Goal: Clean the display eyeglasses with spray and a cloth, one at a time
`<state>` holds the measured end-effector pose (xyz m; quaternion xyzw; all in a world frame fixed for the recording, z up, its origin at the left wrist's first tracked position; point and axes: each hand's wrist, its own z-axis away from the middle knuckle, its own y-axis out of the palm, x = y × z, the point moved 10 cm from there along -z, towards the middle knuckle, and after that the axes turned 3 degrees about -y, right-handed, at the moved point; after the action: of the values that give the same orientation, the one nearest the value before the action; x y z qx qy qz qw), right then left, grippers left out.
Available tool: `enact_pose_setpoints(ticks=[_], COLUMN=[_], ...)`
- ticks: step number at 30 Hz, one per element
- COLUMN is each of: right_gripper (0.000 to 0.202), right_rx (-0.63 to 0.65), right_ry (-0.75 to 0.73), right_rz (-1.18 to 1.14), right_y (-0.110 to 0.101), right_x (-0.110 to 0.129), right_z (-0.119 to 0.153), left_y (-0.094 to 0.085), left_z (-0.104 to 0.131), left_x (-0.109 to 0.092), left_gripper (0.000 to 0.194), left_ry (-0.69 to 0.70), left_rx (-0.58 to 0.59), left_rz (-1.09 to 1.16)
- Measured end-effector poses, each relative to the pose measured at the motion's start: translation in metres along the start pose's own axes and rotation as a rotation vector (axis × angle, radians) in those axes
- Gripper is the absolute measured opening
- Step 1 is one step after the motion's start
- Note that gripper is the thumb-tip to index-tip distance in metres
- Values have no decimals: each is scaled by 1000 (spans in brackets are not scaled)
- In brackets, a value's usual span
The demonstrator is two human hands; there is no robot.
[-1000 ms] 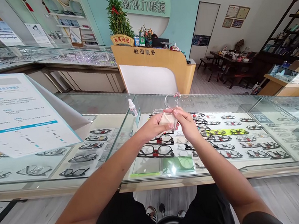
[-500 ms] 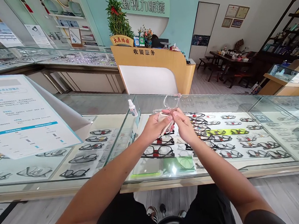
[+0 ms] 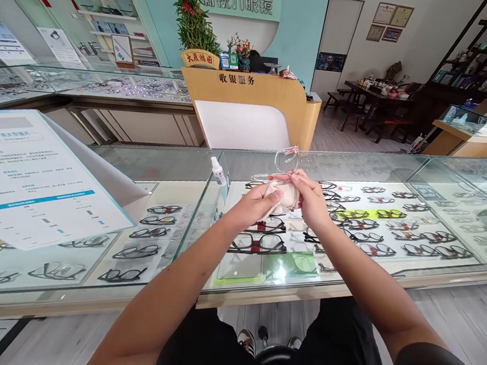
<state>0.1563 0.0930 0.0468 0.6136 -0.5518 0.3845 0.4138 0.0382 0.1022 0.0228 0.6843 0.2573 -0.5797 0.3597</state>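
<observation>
Clear-framed glasses (image 3: pixel 287 159) with pinkish-red parts are held above the glass counter. My left hand (image 3: pixel 259 202) is closed on a pale cloth (image 3: pixel 282 193), which lies against a lens. Gripping the frame from the right side is my right hand (image 3: pixel 309 195), with its fingers closed. Part of the frame is hidden by the cloth and fingers. A small white spray bottle (image 3: pixel 217 171) stands upright on the counter, beyond my left hand.
Under the glass top (image 3: pixel 253 289) lie rows of glasses (image 3: pixel 259 243). A large printed sign (image 3: pixel 43 183) stands at the left. A wooden desk (image 3: pixel 252 86) is across the counter, with a person's dark hair just visible behind it.
Both hands and the glasses have shifted slightly to the right in view. The cloth is now more spread out over the lens, and the camera view has tilted a little.
</observation>
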Motion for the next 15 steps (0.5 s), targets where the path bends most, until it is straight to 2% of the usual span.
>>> enact_pose_setpoints(ticks=[3, 5, 8, 11, 13, 15], right_gripper=[40, 44, 51, 52, 52, 49], right_rx=[-23, -19, 13, 34, 25, 9], right_ry=[-11, -8, -20, -123, -176, -142], right_rz=[-32, -45, -49, 16, 54, 47], right_y=[-2, 2, 13, 20, 17, 11], right_x=[0, -1, 1, 13, 19, 14], right_z=[-1, 0, 3, 4, 4, 2], left_y=[1, 1, -4, -9, -9, -5], left_z=[1, 2, 4, 6, 5, 2], left_x=[-5, -9, -17, -20, -18, -13], left_gripper=[57, 57, 57, 66, 73, 75], left_ry=[15, 41, 113, 150, 125, 65], left_rx=[30, -3, -160, -279, -263, -179], left_rz=[-43, -61, -89, -70, -28, -5])
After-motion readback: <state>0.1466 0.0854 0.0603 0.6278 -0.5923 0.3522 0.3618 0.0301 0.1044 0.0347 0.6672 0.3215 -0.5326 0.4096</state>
